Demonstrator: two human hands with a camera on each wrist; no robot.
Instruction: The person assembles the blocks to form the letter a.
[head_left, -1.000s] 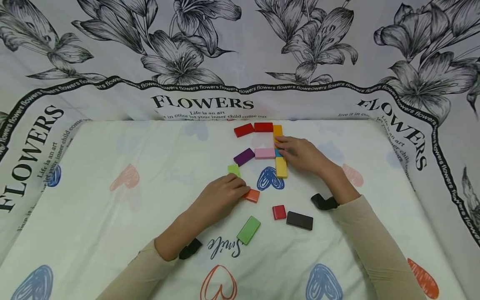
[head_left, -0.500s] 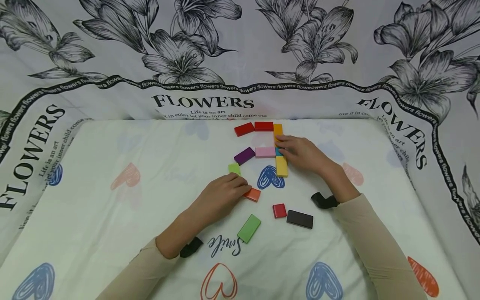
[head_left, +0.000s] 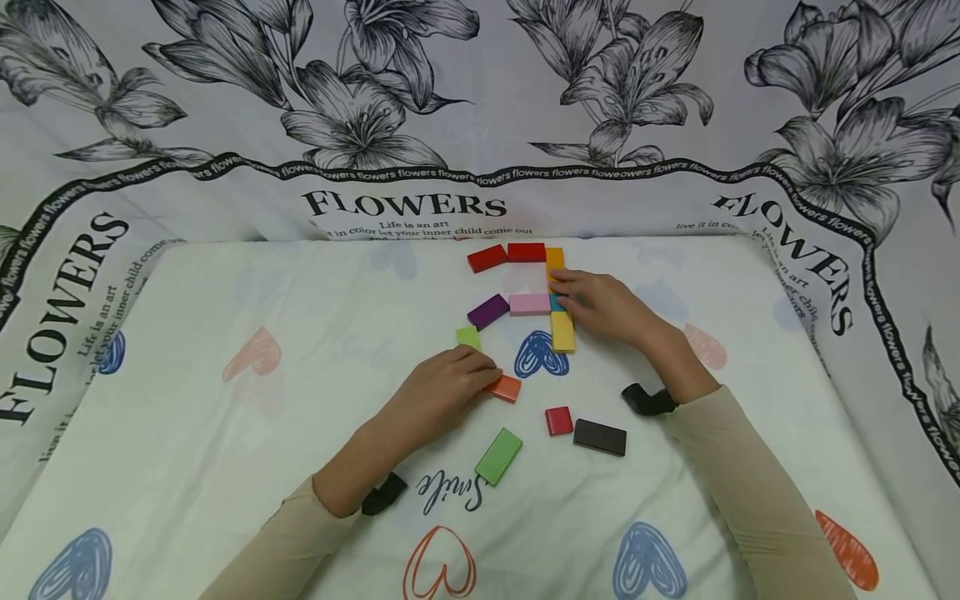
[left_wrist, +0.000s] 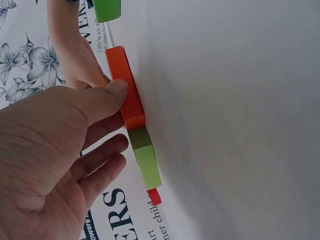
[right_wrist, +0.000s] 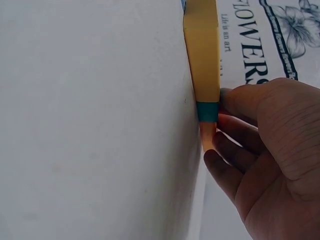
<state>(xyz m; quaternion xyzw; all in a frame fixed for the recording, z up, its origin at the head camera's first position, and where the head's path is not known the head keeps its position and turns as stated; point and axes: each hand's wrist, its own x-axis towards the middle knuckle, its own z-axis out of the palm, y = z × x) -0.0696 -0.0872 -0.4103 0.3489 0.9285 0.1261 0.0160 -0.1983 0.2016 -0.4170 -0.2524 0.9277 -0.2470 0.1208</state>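
Note:
My left hand [head_left: 442,387] pinches an orange block [head_left: 506,388], its thumb on one face in the left wrist view while the index finger is partly hidden. The light green block [head_left: 468,337] adjoins the orange one, with the other fingers beside it. My right hand [head_left: 606,307] rests along a straight row: an orange-yellow block [head_left: 554,258], a small blue block [head_left: 556,302] and a yellow block [head_left: 562,332]. In the right wrist view its thumb touches the side by the blue block [right_wrist: 207,111], fingers loosely bent at the orange-yellow one.
Two red blocks [head_left: 527,252] run left from the row's far end. A pink block [head_left: 529,305] and a purple block [head_left: 488,311] extend from its middle. Nearer lie a green block [head_left: 498,457], a small red block [head_left: 558,421] and a black block [head_left: 599,437] on the patterned cloth [head_left: 315,292].

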